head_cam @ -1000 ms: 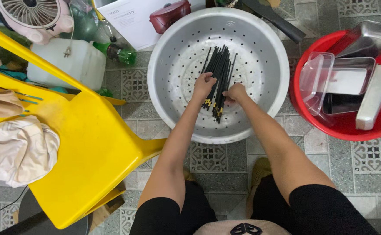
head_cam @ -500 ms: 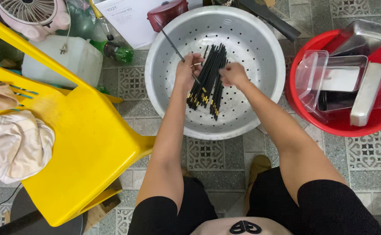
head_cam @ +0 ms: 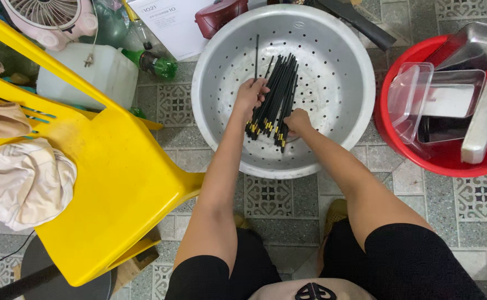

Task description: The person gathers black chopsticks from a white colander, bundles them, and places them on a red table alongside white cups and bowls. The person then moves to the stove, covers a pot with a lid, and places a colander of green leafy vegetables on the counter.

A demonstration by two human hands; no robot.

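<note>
- Nearest the camera, the person's knees in black shorts sit at the bottom edge, feet on the patterned tile floor (head_cam: 288,194).
- Both bare forearms reach forward from the knees and over the near rim of a large perforated metal colander (head_cam: 338,83) that stands on the floor.
- The left hand (head_cam: 251,92) lies palm down in the left half of the colander, its fingers (head_cam: 261,84) curled around the left side of a bundle of black chopsticks (head_cam: 274,100); one single stick rises from this grip toward the far wall of the colander.
- The right hand (head_cam: 298,121) sits slightly nearer, close to the colander's middle, fingers clenched on the lower right part of the same bundle.
- The chopsticks are long, thin and black with yellow bands near their near ends; they lie in a loose sheaf on the colander's bottom, running from near left to far right, the far tips fanned apart.
- To the left, a yellow plastic chair (head_cam: 104,178) stands just beside the colander, a pale cloth (head_cam: 24,183) draped at its left edge.
- To the right, a red basin (head_cam: 449,161) holds clear plastic boxes and metal trays.
- Farther off, at the top left, stand a white jug (head_cam: 88,72), a green bottle (head_cam: 157,64) and a small fan (head_cam: 49,16).
</note>
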